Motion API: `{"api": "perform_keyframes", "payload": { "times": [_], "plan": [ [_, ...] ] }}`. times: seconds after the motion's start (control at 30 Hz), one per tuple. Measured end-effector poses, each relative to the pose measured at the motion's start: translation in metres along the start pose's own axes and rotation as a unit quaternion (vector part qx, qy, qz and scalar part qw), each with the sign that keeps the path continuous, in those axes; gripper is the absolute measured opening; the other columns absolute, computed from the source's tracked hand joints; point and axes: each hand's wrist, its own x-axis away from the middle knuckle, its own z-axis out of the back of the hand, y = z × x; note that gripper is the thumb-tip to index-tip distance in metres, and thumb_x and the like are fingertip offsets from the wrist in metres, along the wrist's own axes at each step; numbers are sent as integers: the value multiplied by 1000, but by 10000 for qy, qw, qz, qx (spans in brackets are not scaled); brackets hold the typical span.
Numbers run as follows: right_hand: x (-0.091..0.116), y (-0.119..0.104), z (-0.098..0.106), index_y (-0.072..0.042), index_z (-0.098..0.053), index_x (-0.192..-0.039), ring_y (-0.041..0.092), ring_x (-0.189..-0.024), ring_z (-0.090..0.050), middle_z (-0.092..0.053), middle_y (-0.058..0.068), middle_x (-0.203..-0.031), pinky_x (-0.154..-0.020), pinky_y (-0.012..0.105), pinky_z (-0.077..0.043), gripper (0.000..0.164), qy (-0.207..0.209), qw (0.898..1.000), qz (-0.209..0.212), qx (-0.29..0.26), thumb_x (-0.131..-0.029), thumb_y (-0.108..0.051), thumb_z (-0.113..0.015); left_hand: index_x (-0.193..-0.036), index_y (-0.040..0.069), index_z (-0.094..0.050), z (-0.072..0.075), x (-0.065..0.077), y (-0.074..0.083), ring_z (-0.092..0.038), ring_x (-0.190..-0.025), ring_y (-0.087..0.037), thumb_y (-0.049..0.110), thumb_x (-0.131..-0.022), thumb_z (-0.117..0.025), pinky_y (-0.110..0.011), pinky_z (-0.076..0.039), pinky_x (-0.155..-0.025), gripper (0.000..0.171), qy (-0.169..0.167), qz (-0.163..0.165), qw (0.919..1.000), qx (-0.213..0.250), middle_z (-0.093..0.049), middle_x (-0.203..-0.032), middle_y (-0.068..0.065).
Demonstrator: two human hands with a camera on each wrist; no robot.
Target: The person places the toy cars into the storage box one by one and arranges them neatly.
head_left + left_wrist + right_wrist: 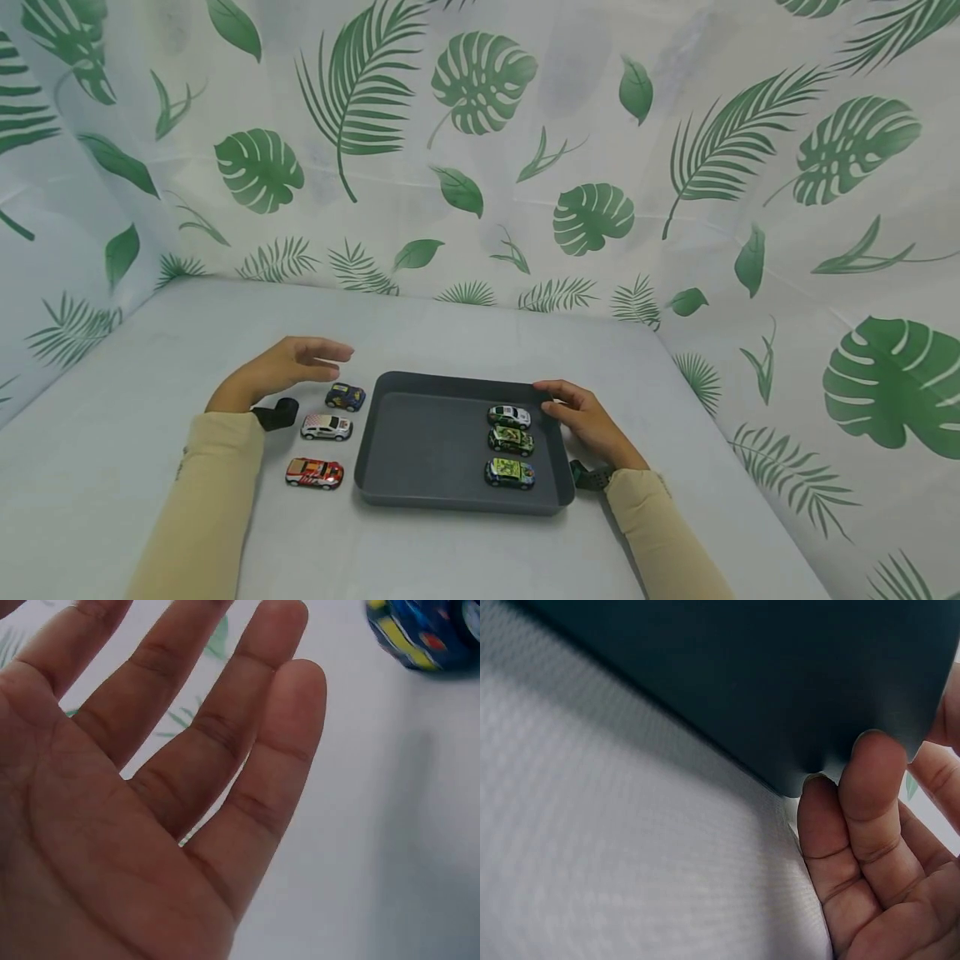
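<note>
My left hand (288, 367) hovers just over a dark blue toy car (345, 397), its fingers extended and holding nothing. A corner of that car shows past the fingertips in the left wrist view. Nearer me, a white toy car (326, 427) and a red toy car (314, 473) stand on the table left of a dark grey tray (427, 442). My right hand (588, 421) grips the tray's far right corner, with fingertips (874, 761) against the outer wall. Inside, along the right side, sit a white-and-green car (510, 417), a dark green car (512, 440) and a yellow-green car (510, 473).
A white cloth covers the table (450, 554). Leaf-printed curtains (510, 167) rise behind the table and at both sides. The tray's raised rim stands between the two groups of cars.
</note>
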Motion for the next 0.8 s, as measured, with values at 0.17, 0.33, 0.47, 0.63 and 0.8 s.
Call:
{"api": "perform_keyframes", "payload": {
  "times": [0.17,0.33,0.47,0.63,0.8],
  "plan": [
    [0,0,0,6,-58,-148,25,-119,-69,-63,28,-143,-118,58,-39,44,-2,10000,-44,-27,-108,-12,-65,-149,-9,-57,-1,-1,-9,-57,-139,-48,13,-106,-70,-63,-45,-115,50,-37,209,9994,-282,-59,-150,-30],
    [0,-1,0,6,-58,-148,27,-120,-69,-62,29,-144,-118,57,-40,45,-26,10000,-29,-36,-108,-12,-65,-148,-9,-59,-4,-3,-18,-53,-142,-51,15,-103,-75,-64,-44,-114,53,-143,432,9980,-450,-61,-149,-30],
    [0,-1,0,6,-58,-148,25,-119,-69,-62,28,-144,-115,48,-43,45,-18,10000,-31,-30,-108,-12,-65,-148,-10,-58,-6,-3,-20,-53,-141,-52,14,-101,-76,-65,-46,-113,55,-214,559,9973,-424,-59,-150,-31],
    [1,-1,0,8,-57,-149,22,-117,-69,-62,30,-144,-110,37,-46,45,-46,10000,-5,-85,-109,-11,-64,-145,-12,-59,-8,-4,-22,-57,-136,-53,9,-98,-78,-64,-48,-111,55,-324,570,9969,-441,-60,-148,-32],
    [2,-2,0,8,-57,-149,21,-116,-70,-62,30,-143,-115,48,-44,44,-73,9999,24,-74,-109,-10,-63,-142,-11,-63,-11,-6,-24,-59,-132,-50,8,-96,-81,-62,-50,-109,52,-341,613,9957,-603,-64,-144,-31]
  ]
}}
